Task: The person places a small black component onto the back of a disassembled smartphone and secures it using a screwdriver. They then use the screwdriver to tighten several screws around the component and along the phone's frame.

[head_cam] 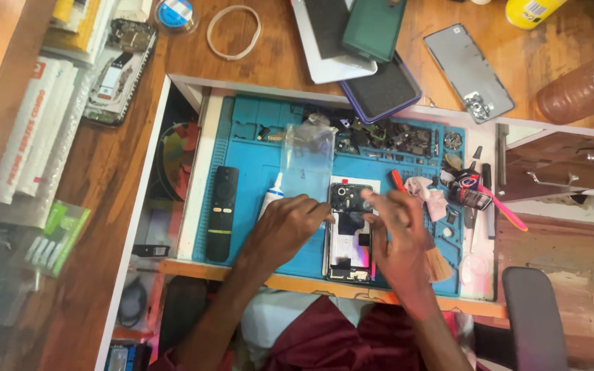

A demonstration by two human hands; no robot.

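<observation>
On our blue mat (242,148), we are pinching the opened phone (349,233): left hand (290,227) and right hand (397,233) fingers clamping its edges, remote (223,213) nearby.

A black slim remote control (222,212) lies upright along the left side of the blue silicone work mat (249,137). A clear plastic bag (306,158) rests on the mat near a white glue tube (270,194). Above the mat, on the brown wooden desk (125,158), sit a cream rubber band loop (234,31), a dark green phone case (374,27) and a grey phone back cover (468,71). A pink-handled brush (500,206) lies at the mat's right edge.
</observation>
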